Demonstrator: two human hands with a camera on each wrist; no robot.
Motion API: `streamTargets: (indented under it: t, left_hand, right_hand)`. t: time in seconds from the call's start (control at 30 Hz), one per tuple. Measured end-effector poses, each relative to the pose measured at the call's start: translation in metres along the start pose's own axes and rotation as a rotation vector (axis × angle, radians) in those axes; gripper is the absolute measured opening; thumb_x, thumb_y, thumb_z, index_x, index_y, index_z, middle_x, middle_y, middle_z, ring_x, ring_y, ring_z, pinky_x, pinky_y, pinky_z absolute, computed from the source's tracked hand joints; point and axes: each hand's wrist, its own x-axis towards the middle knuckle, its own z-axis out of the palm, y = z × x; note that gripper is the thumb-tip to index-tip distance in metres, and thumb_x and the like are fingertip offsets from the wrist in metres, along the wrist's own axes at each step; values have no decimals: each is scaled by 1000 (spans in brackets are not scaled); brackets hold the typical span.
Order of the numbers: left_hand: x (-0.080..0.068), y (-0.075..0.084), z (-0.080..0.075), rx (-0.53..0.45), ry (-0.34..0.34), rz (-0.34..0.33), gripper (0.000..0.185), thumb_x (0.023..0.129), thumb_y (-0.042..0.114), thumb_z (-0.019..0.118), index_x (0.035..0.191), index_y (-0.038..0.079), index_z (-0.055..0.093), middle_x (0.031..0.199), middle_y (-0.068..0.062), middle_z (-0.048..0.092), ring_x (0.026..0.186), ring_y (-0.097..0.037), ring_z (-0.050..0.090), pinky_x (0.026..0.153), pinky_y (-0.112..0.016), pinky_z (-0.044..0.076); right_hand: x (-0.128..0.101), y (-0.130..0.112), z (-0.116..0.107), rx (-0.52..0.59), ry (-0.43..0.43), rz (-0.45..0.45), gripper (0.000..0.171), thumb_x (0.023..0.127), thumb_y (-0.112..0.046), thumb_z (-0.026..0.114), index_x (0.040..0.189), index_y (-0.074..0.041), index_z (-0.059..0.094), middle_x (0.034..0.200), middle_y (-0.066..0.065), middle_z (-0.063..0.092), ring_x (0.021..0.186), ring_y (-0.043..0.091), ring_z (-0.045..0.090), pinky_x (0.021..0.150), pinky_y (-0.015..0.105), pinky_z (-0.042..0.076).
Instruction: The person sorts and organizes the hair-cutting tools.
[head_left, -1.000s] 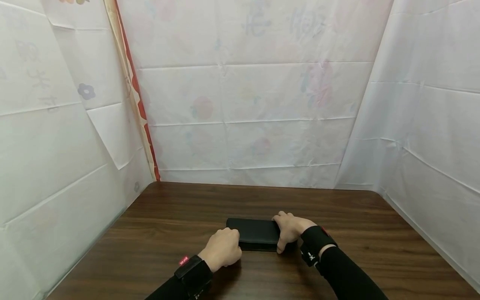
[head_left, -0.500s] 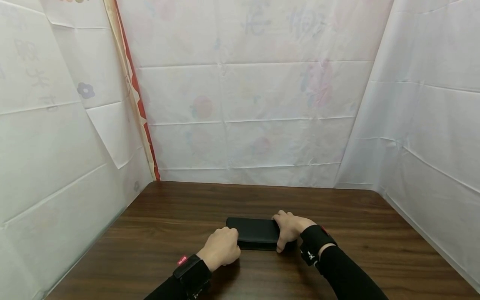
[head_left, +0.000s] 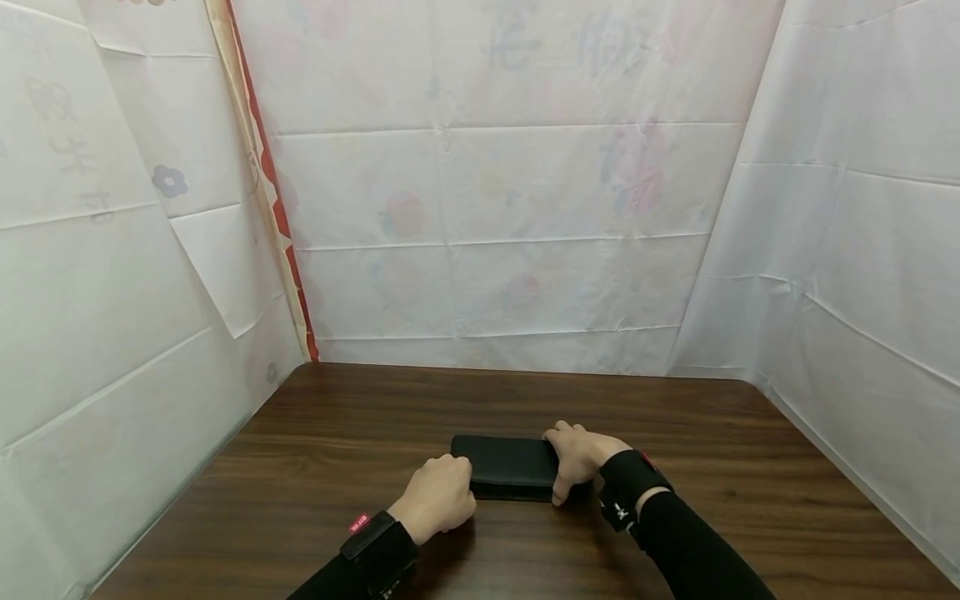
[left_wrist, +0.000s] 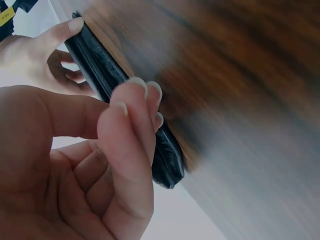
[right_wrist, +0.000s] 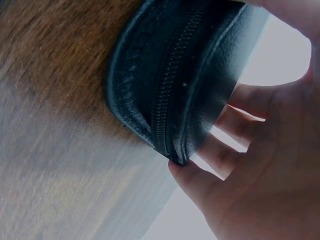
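Two hands hold the black zip case [head_left: 508,467] lying flat, long axis left-right

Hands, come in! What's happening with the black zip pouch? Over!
Left hand pinching the pouch's near-left end. Right hand gripping its right end. Black zip pouch flat on the wooden table, zipper shut. Nothing in the way.

one black zipped case [head_left: 508,467], two hands, left hand [head_left: 435,498] and right hand [head_left: 577,458], two black wrist straps, one dark wooden worktop [head_left: 750,500]
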Motion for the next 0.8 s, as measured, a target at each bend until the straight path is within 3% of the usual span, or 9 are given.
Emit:
streamTargets:
  t: [0.8]
  left_hand:
    - [-3, -9, -3, -32, -6, -17, 29, 81, -10, 51, 63, 12, 53, 51, -1, 47, 39, -13, 43, 41, -25, 32]
  right_hand:
    - [0, 1, 1, 15, -2, -5, 86, 71, -27, 94, 144, -9, 52, 135, 7, 48, 121, 31, 46, 94, 48, 46]
